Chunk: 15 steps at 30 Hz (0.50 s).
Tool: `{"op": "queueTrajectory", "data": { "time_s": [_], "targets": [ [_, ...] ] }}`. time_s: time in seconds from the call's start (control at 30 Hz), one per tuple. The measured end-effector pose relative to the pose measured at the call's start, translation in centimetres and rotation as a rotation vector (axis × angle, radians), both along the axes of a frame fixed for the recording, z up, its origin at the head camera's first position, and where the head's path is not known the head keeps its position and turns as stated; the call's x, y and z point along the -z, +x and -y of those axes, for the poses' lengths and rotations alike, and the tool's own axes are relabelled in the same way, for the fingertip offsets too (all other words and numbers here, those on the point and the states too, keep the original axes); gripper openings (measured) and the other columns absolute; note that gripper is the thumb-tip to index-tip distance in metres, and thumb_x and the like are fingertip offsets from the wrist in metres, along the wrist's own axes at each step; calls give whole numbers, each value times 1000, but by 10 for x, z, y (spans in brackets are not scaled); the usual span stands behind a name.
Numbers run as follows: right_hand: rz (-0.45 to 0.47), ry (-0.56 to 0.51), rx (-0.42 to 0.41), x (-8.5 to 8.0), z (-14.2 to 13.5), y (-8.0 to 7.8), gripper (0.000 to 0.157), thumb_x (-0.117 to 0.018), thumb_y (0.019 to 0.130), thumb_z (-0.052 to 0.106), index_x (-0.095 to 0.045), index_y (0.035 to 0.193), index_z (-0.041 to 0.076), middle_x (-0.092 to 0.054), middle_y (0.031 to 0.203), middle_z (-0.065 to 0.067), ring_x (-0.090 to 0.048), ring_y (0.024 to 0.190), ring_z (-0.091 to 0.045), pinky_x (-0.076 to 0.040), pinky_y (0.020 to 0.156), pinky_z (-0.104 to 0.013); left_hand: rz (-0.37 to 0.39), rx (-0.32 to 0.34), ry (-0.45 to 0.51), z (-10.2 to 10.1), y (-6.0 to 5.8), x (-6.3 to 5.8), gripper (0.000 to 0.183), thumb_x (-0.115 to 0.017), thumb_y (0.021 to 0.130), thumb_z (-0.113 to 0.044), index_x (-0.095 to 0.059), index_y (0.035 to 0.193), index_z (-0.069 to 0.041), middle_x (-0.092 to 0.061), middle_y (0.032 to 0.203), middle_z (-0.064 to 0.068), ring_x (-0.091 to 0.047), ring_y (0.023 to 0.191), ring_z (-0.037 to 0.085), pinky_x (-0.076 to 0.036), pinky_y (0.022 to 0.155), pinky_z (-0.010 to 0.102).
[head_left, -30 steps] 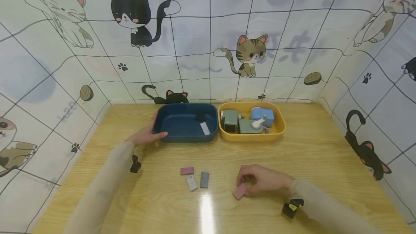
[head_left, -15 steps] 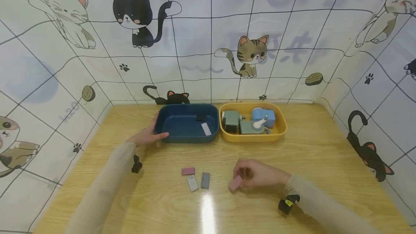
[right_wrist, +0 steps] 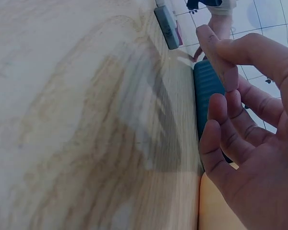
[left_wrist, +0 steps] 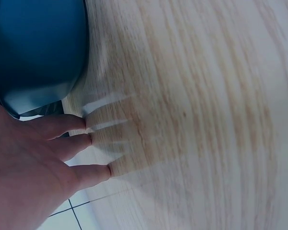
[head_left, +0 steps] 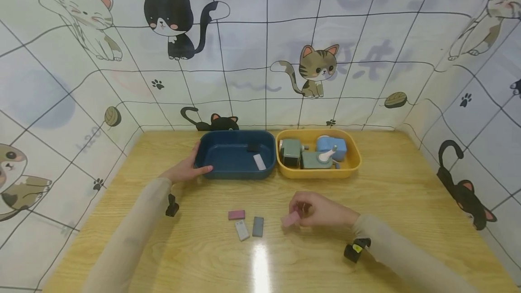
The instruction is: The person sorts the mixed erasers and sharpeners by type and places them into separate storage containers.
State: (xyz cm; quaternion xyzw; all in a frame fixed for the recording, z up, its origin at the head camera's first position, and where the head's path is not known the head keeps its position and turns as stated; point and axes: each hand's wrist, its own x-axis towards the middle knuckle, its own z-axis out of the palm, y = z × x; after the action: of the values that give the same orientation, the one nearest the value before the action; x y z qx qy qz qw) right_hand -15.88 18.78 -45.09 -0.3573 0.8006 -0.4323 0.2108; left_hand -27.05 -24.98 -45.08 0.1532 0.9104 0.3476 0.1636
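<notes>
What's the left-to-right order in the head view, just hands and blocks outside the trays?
Left hand → white block → grey block → held pink block → right hand. Skipped the other pink block: it overlaps the white one's span.

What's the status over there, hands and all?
Right hand pinching a pink block above the table. Left hand touching blue bin at its left end. No obstacle visible between block and bin.
</notes>
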Motion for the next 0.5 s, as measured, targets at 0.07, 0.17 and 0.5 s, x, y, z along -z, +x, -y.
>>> {"op": "queueTrajectory", "data": {
  "time_s": [0.07, 0.17, 0.5],
  "targets": [
    [-5, 8, 2, -1, 1, -1, 31, -73, 80, 5, -62, 104, 21, -60, 98, 6, -55, 87, -17, -49, 75, -32, -1, 1, 5, 0, 1, 0, 109, -62, 90, -53, 19, 152, -17, 8, 158, 21, -14, 140, 47, -19, 108, 61],
    [-26, -2, -4, -3, 2, -4, 30, -73, 80, 4, -62, 104, 19, -60, 97, 6, -55, 86, -18, -49, 74, -33, -2, 3, 6, -1, 2, -2, 108, -62, 90, -53, 19, 152, -18, 9, 158, 21, -14, 140, 47, -20, 108, 61],
    [-92, -37, 13, -10, 11, -14, 25, -73, 84, 6, -62, 103, 17, -60, 92, 4, -56, 83, -21, -50, 72, -36, -4, 1, -3, 0, 0, 0, 109, -62, 89, -55, 19, 153, -18, 6, 158, 22, -18, 139, 48, -21, 107, 61]
  ]
}}
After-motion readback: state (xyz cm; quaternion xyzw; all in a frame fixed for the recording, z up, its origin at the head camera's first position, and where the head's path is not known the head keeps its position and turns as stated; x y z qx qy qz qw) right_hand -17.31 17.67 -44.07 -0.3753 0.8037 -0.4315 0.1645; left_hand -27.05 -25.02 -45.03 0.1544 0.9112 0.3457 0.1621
